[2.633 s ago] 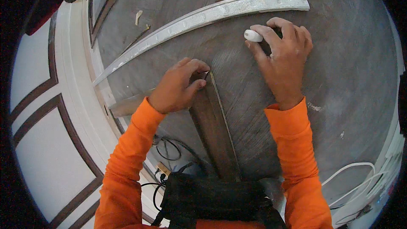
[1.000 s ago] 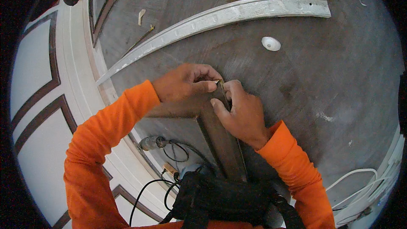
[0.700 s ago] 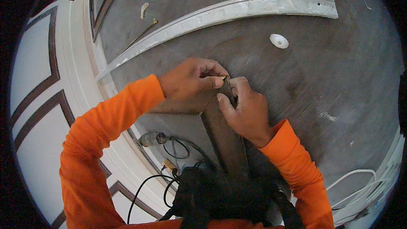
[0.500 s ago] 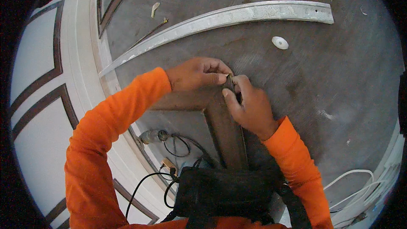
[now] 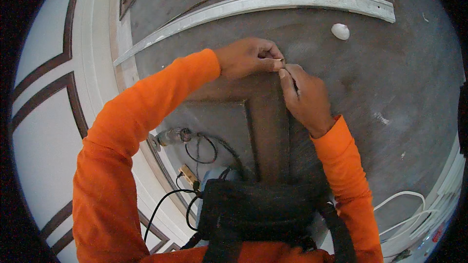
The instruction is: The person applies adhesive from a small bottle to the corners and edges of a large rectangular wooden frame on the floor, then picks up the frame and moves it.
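Both my hands meet at the far right corner of a brown wooden frame [image 5: 268,126], which lies on the grey floor. My left hand [image 5: 249,58] pinches with thumb and forefinger at that corner. Close against it, my right hand [image 5: 308,96] is closed too, its thumb and fingertips pressed together. Between the fingertips sits a small piece, mostly covered by the fingers, so its kind does not show. Orange sleeves cover both forearms.
Beyond my hands lies a long white moulding strip [image 5: 292,0], with a white rounded piece [image 5: 340,31] nearby. Inside the frame are a corded power tool [image 5: 171,137] and a socket block [image 5: 187,176]. A black bag [image 5: 263,214] hangs before me; white cable [image 5: 404,194] lies right.
Both hands appear farther up and slightly right in the view, along with the frame corner. The fingertips have drawn closer together, covering the small dark piece that showed between them.
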Demonstrator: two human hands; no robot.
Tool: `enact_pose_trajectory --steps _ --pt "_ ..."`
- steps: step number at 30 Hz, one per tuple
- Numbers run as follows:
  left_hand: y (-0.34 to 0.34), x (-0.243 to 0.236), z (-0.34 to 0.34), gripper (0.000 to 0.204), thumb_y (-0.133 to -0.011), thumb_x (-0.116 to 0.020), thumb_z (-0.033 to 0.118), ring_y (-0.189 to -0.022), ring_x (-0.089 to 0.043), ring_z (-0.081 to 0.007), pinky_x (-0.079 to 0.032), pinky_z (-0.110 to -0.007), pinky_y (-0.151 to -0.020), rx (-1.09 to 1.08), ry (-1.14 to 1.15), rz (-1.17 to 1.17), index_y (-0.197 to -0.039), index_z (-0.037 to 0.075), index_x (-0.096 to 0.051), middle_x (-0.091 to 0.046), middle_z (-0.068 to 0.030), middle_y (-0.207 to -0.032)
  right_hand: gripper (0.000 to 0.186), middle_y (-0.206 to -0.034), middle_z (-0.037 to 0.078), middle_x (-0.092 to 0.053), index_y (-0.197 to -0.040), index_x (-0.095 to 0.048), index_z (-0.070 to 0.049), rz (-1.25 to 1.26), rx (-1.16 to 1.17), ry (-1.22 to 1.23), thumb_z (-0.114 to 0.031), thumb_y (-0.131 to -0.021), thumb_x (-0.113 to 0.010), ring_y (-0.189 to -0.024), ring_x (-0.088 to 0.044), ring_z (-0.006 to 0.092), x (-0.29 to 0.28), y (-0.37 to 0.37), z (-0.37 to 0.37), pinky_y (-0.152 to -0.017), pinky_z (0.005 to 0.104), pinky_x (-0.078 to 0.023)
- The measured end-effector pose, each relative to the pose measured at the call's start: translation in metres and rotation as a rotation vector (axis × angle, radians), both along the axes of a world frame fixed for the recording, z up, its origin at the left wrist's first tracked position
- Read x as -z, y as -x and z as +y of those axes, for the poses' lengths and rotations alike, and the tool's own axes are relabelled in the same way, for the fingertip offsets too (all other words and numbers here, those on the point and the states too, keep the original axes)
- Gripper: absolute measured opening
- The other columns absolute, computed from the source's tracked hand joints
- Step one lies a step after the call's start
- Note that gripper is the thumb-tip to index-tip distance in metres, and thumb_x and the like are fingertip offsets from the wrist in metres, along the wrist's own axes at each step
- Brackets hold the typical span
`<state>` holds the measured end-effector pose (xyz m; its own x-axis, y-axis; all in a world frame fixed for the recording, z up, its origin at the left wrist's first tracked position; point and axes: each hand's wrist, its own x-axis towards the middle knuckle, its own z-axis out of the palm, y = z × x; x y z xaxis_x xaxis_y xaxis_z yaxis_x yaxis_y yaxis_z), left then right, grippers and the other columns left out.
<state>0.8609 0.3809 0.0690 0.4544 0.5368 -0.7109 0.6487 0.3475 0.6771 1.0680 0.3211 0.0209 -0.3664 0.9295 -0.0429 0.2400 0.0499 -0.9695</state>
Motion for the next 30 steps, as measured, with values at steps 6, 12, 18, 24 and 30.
enact_pose_trajectory --steps 6,12,18,24,30 --pt "0.006 0.002 0.000 0.049 -0.093 -0.064 0.046 -0.109 -0.062 -0.0232 -0.046 -0.036 -0.097 0.060 -0.106 0.054 -0.119 0.004 -0.066 -0.068 -0.0119 -0.116 0.024 -0.094 0.017 -0.071 -0.101 -0.069 -0.006 -0.061 0.190 -0.130 -0.025 -0.099 -0.055 -0.080 -0.070 0.0369 -0.001 0.005 -0.014 -0.070 0.0426 -0.055" --pt "0.006 0.000 -0.016 0.043 -0.092 -0.064 0.043 -0.108 -0.065 -0.0262 -0.047 -0.038 -0.096 -0.229 -0.279 0.022 -0.113 0.005 -0.071 -0.071 -0.0140 -0.113 0.025 -0.101 0.017 -0.070 -0.105 -0.068 -0.004 -0.152 0.277 -0.177 -0.024 -0.100 -0.054 -0.089 -0.068 0.0347 0.004 0.008 -0.015 -0.079 0.0412 -0.054" --pt "0.074 -0.041 -0.030 0.039 -0.094 -0.061 0.036 -0.100 -0.067 -0.0236 -0.050 -0.036 -0.092 -0.755 -0.625 0.163 -0.111 0.002 -0.070 -0.072 -0.0132 -0.107 0.024 -0.107 0.018 -0.066 -0.110 -0.065 -0.003 -0.229 0.334 -0.333 -0.019 -0.101 -0.051 -0.101 -0.062 0.0364 0.010 0.012 -0.011 -0.090 0.0427 -0.049" --pt "0.104 -0.085 -0.176 0.024 -0.099 -0.056 0.023 -0.077 -0.055 -0.0122 -0.045 -0.027 -0.072 -1.175 -0.842 0.349 -0.098 0.002 -0.067 -0.061 -0.0035 -0.086 0.022 -0.105 0.018 -0.065 -0.107 -0.065 -0.003 -0.356 0.291 -0.373 -0.019 -0.101 -0.050 -0.100 -0.061 0.0361 0.012 0.009 -0.011 -0.091 0.0429 -0.047" --pt "0.045 -0.070 -0.308 0.020 -0.098 -0.056 0.018 -0.083 -0.063 -0.0163 -0.049 -0.029 -0.074 -1.102 -0.447 0.364 -0.097 0.002 -0.067 -0.068 -0.0087 -0.091 0.022 -0.107 0.017 -0.065 -0.107 -0.064 -0.003 -0.369 0.262 -0.289 -0.020 -0.101 -0.051 -0.101 -0.060 0.0352 0.009 0.013 -0.013 -0.092 0.0431 -0.046"
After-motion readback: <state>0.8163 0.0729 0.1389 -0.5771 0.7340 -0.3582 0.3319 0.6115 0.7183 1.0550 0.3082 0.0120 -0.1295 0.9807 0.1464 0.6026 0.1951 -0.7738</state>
